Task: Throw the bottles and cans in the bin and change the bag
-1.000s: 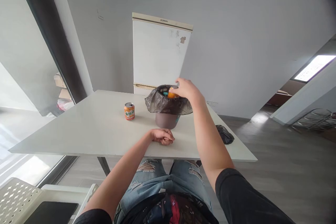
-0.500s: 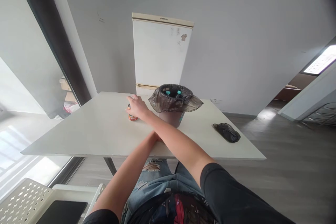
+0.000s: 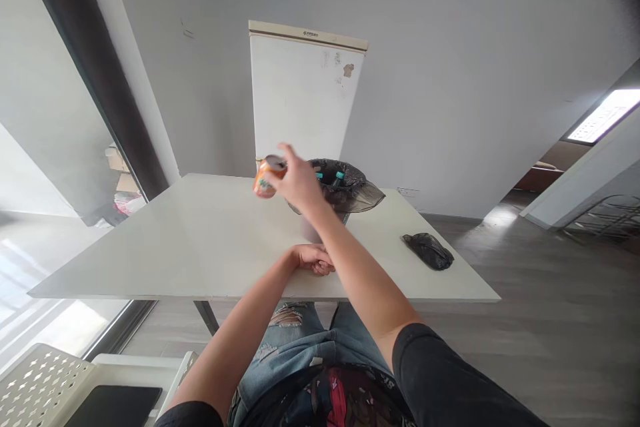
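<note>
My right hand (image 3: 295, 181) is closed around an orange drink can (image 3: 263, 178) and holds it tilted in the air, just left of a small bin (image 3: 311, 229) lined with a dark plastic bag (image 3: 361, 191). Two teal bottle caps show inside the bin. My left hand (image 3: 313, 258) rests near the front edge of the white table (image 3: 200, 240), fingers curled loosely with nothing visible in them.
A crumpled black bag (image 3: 429, 250) lies on the table's right side. A white fridge (image 3: 300, 93) stands behind the table against the wall. A white perforated chair (image 3: 45, 383) with a dark tablet (image 3: 113, 407) sits at the lower left.
My right hand left the bin, where it had held an orange object, reached left to the can on the table, gripped it and lifted it up toward the bin.
</note>
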Motion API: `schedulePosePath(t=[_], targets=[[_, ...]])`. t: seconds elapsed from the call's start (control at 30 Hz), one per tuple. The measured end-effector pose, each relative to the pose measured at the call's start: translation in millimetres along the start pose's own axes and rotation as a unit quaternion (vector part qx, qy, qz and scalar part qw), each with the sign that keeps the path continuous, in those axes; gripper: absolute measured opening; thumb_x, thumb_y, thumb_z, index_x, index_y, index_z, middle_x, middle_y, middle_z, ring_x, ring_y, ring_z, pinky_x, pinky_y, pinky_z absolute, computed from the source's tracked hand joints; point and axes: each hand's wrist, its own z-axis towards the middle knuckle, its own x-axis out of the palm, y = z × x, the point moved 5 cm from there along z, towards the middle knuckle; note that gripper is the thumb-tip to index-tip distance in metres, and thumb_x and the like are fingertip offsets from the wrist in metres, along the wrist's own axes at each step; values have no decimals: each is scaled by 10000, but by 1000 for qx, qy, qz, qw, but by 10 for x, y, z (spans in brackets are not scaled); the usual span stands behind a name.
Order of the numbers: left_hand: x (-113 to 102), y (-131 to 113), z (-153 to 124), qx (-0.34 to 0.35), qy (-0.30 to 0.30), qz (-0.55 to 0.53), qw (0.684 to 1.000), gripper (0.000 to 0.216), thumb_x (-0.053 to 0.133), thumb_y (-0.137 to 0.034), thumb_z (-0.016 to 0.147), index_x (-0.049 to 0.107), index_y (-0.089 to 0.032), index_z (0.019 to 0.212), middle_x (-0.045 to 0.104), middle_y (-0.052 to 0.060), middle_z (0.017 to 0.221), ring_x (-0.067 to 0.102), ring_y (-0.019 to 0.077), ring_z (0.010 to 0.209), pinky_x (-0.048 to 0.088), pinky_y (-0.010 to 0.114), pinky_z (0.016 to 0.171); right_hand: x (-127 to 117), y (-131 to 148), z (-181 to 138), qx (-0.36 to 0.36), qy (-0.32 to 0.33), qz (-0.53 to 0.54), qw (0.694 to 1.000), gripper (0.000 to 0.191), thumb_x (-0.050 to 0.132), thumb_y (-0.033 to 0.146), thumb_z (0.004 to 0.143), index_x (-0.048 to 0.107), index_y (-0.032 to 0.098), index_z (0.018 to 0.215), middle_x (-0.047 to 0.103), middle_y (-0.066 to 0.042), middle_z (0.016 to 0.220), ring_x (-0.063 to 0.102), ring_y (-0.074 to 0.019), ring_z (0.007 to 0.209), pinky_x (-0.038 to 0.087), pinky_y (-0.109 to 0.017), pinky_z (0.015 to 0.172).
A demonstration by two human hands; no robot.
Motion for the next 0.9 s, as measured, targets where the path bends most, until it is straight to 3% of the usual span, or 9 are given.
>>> schedulePosePath(t=[0.1,0.2,0.33,0.43,0.5,0.57,0.73,0.83,0.9], targets=[[96,66,-11,-72,138,-9,988,550,892,-404,782,468,-168,524,371,-37,527,307,70,451,248,252,420,-706,-324,-7,63,-123,-16,990,596,638,423,970,460,237,1507,739,-97,1215,706,-267,1060,533,-377,939],[184,49,-63,-103,221,-29,969,620,836,-493,809,383,-204,500,259,-68,517,176,54,461,108,258,459,-1104,-685,-58,116,-166,3,979,577,682,452,919,516,250,1433,734,-87,1182,715,-253,1002,552,-391,920],[195,24,-73,-101,215,-28,971,623,841,-513,794,384,-203,506,266,-64,510,178,57,465,89,263,480,-1252,-997,-98,158,-187,12,969,540,749,441,849,584,252,1327,729,-88,1157,702,-248,983,558,-389,883],[173,42,-69,-103,211,-31,971,617,831,-565,809,421,-195,534,261,-72,521,176,55,468,97,254,479,-1199,-1072,-123,161,-124,6,979,434,794,424,815,661,247,1188,748,-80,1079,689,-262,979,551,-408,891],[139,51,-56,-101,197,-30,975,583,813,-630,819,517,-176,607,235,-93,536,154,55,475,104,243,477,-1203,-1116,-211,156,-104,3,982,319,780,399,831,692,238,1093,756,-79,1033,685,-257,932,548,-415,896],[79,32,-29,-80,158,-14,984,568,803,-677,819,604,-154,723,225,-108,553,140,55,489,109,232,484,-1298,-1216,-382,146,-158,-14,976,217,700,318,879,703,229,1076,759,-89,1031,680,-242,877,544,-416,906],[-176,-141,3,49,-58,23,997,618,705,-763,864,609,-156,804,268,-95,594,209,74,530,177,229,513,-1467,-1905,-977,227,-288,-47,929,326,568,136,784,727,206,1061,741,-133,1057,671,-250,819,547,-451,926],[-205,-161,-40,43,-58,50,996,591,747,-710,855,658,-130,788,377,-54,599,315,90,566,255,237,540,-1224,-2356,-1185,320,-189,116,921,515,669,183,691,713,210,1203,741,-120,1054,682,-260,806,581,-439,815],[-301,-185,-96,59,-115,36,991,495,866,-579,781,666,-128,750,420,-42,581,352,90,551,260,245,532,-1024,-2407,-1203,285,-126,247,918,736,739,254,675,631,250,1403,737,-95,1117,700,-253,869,592,-405,781]])
